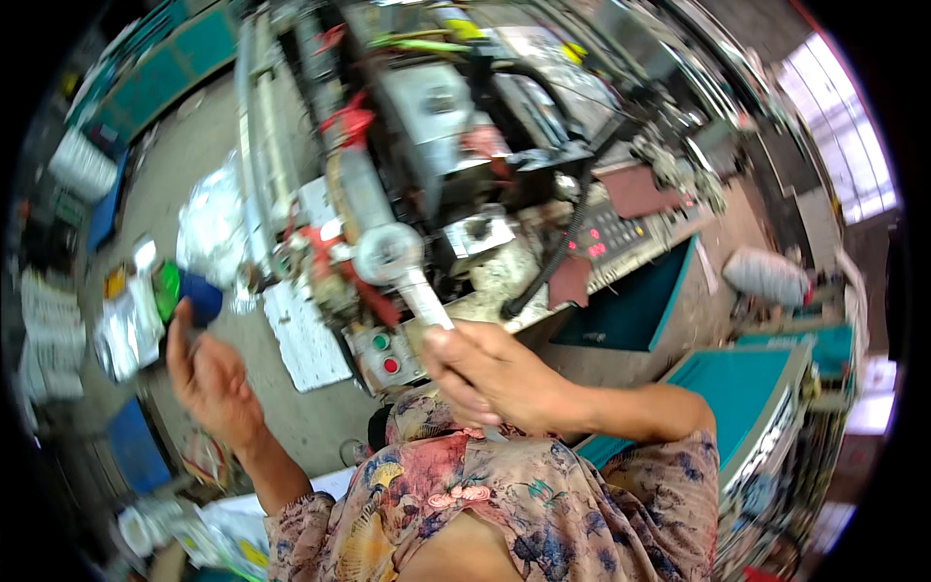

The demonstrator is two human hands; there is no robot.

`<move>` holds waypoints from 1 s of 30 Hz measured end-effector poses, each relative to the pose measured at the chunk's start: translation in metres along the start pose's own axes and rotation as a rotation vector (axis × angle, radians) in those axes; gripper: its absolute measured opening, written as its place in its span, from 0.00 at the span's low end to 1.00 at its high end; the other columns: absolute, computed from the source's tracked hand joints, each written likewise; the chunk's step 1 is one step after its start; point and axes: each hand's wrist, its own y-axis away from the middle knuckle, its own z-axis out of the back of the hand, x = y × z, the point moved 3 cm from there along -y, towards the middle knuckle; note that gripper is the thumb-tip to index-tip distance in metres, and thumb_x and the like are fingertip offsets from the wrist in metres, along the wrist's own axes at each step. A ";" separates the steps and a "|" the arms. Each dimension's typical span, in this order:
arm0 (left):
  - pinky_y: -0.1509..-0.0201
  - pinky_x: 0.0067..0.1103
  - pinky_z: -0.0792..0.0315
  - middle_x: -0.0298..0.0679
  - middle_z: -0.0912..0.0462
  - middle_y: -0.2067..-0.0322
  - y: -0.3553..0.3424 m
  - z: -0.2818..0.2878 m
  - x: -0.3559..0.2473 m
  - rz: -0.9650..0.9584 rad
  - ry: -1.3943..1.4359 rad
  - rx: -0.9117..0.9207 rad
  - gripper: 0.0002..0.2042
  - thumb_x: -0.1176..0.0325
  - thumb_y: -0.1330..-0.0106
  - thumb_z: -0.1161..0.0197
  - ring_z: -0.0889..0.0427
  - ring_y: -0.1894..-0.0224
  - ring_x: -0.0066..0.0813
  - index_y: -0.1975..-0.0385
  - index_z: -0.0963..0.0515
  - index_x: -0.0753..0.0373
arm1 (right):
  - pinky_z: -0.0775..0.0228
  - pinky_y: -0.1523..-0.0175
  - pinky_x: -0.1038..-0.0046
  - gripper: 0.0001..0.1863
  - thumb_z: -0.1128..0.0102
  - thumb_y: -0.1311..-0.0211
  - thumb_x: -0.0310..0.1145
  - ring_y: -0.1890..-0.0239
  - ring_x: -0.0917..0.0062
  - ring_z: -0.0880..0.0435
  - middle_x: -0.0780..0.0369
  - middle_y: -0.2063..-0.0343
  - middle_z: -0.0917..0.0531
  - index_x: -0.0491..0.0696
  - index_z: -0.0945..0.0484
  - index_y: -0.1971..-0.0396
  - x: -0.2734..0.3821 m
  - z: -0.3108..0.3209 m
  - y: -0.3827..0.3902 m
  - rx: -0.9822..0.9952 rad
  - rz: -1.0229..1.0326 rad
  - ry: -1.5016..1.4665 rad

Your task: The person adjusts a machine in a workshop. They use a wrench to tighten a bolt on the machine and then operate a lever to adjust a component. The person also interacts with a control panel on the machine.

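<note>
My right hand (495, 373) is closed round the shank of a silver wrench (427, 299), held in front of my chest. The wrench's round ring end points up and away, over the near end of a machine (432, 107); whether it touches the machine I cannot tell. Off to the left, my left hand (215, 378) is raised with nothing in it, the index finger stretched out and the others partly curled. Below the wrench sits a small switch box (383, 359) with a green and a red button.
A control panel (606, 242) with red lit digits lies right of the machine, crossed by a black hose (572, 233). Teal-topped furniture (722, 398) stands at the right. Plastic bags (213, 218) and a blue container (201, 298) are on the left.
</note>
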 end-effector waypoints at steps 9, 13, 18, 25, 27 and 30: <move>0.75 0.21 0.34 0.33 0.27 0.75 0.064 -0.217 -0.033 -0.623 -0.521 0.791 0.24 0.67 0.41 0.34 0.26 0.76 0.27 0.45 0.25 0.68 | 0.36 0.69 0.82 0.21 0.39 0.34 0.37 0.76 0.86 0.30 0.69 0.77 0.28 0.40 0.28 0.47 0.014 0.111 0.081 -0.138 1.003 0.324; 0.79 0.25 0.33 0.36 0.28 0.77 0.097 -0.337 0.008 -0.593 -0.497 0.873 0.31 0.63 0.42 0.32 0.27 0.79 0.28 0.39 0.30 0.69 | 0.30 0.56 0.76 0.19 0.40 0.34 0.34 0.61 0.80 0.23 0.58 0.56 0.22 0.38 0.28 0.49 0.028 0.161 0.096 -0.352 1.123 0.110; 0.70 0.27 0.27 0.44 0.20 0.62 0.099 -0.421 0.025 -0.707 -0.431 0.899 0.28 0.62 0.39 0.32 0.21 0.69 0.34 0.41 0.31 0.67 | 0.27 0.60 0.70 0.20 0.64 0.23 0.43 0.69 0.75 0.21 0.51 0.67 0.17 0.46 0.33 0.72 0.084 0.295 0.140 -0.624 1.419 0.063; 0.67 0.23 0.23 0.48 0.18 0.63 0.110 -0.391 0.030 -0.457 -0.795 0.696 0.26 0.62 0.33 0.37 0.18 0.71 0.32 0.39 0.33 0.68 | 0.38 0.81 0.76 0.11 0.45 0.33 0.36 0.86 0.84 0.31 0.66 0.83 0.25 0.43 0.29 0.61 0.188 0.515 0.037 -0.966 0.772 0.711; 0.67 0.22 0.22 0.49 0.18 0.62 0.120 -0.377 0.023 -0.383 -0.872 0.552 0.23 0.67 0.33 0.38 0.19 0.70 0.32 0.41 0.30 0.69 | 0.28 0.61 0.64 0.20 0.38 0.44 0.37 0.70 0.63 0.17 0.49 0.72 0.16 0.39 0.23 0.55 0.185 0.573 -0.042 -0.781 0.399 0.957; 0.66 0.23 0.22 0.47 0.17 0.62 0.127 -0.371 0.010 -0.373 -1.093 0.442 0.22 0.74 0.38 0.37 0.18 0.68 0.32 0.44 0.27 0.68 | 0.31 0.43 0.59 0.25 0.37 0.49 0.36 0.49 0.51 0.20 0.44 0.55 0.19 0.41 0.21 0.51 0.167 0.638 -0.126 -0.679 0.522 1.262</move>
